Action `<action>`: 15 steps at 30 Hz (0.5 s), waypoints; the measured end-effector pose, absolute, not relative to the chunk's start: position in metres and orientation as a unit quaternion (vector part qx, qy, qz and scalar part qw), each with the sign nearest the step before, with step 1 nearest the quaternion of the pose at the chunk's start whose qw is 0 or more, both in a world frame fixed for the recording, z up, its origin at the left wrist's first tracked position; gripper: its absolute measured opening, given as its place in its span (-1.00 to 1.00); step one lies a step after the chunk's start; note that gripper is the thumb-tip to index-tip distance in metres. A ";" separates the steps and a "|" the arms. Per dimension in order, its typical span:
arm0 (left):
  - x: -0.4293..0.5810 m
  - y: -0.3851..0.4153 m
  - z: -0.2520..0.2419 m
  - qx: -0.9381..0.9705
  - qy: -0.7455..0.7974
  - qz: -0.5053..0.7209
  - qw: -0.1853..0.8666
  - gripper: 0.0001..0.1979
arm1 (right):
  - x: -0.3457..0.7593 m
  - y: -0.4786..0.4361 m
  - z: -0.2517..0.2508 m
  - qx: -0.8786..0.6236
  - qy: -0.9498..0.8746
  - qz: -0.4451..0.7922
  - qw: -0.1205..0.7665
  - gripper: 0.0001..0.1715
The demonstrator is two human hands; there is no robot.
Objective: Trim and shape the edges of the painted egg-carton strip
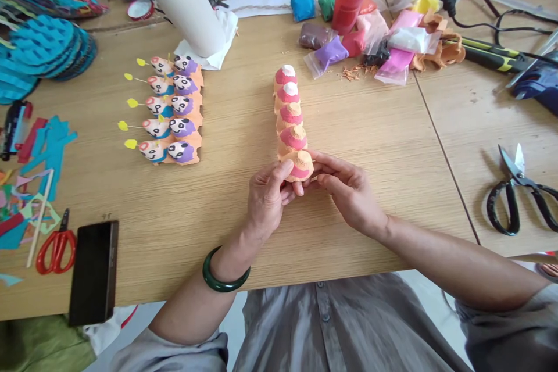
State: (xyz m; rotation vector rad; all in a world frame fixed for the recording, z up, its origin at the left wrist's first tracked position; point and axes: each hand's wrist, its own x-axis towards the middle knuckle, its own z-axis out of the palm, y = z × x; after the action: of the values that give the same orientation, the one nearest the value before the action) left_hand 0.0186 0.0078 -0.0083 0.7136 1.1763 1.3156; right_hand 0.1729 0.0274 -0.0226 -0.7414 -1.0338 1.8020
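Fingers of the left hand (267,197) and right hand (349,192) clamped together on the end cup of an orange-and-pink painted egg-carton strip (291,122), which lay on the pale wooden counter (375,128).

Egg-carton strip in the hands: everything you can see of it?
The egg-carton strip is a single row of five domed cups, moulded pulp by the look of it, painted orange, lying lengthwise on the wooden table with domes up. Each dome has a pink band; the two farthest have white tops, the nearer three orange. The nearest cup is held between the left hand and right hand. The far end points away from the person.
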 end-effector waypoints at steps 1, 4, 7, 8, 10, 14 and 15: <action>0.018 0.008 -0.008 0.304 0.502 0.561 0.584 -0.49 | 0.173 0.027 -0.023 -0.302 -0.420 0.729 0.449 -0.55; 0.018 0.008 -0.005 0.298 0.511 0.548 0.592 -0.49 | 0.173 0.027 -0.023 -0.310 -0.424 0.726 0.444 -0.55; 0.018 0.008 -0.003 0.289 0.525 0.532 0.598 -0.49 | 0.174 0.027 -0.023 -0.312 -0.423 0.728 0.440 -0.55; 0.018 0.008 -0.002 0.285 0.528 0.530 0.600 -0.49 | 0.174 0.027 -0.023 -0.312 -0.423 0.729 0.439 -0.55; 0.019 0.008 -0.002 0.276 0.528 0.531 0.602 -0.48 | 0.175 0.027 -0.023 -0.317 -0.421 0.727 0.439 -0.54; 0.018 0.008 -0.003 0.268 0.516 0.538 0.610 -0.44 | 0.175 0.028 -0.022 -0.320 -0.424 0.724 0.441 -0.52; 0.018 0.007 -0.003 0.272 0.510 0.539 0.612 -0.44 | 0.175 0.028 -0.022 -0.318 -0.426 0.723 0.441 -0.51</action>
State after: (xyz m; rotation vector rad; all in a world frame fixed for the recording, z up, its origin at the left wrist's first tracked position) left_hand 0.0175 0.0074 -0.0030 0.6267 1.1770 1.2434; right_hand 0.1748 0.0285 -0.0223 -0.7885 -1.0568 1.7954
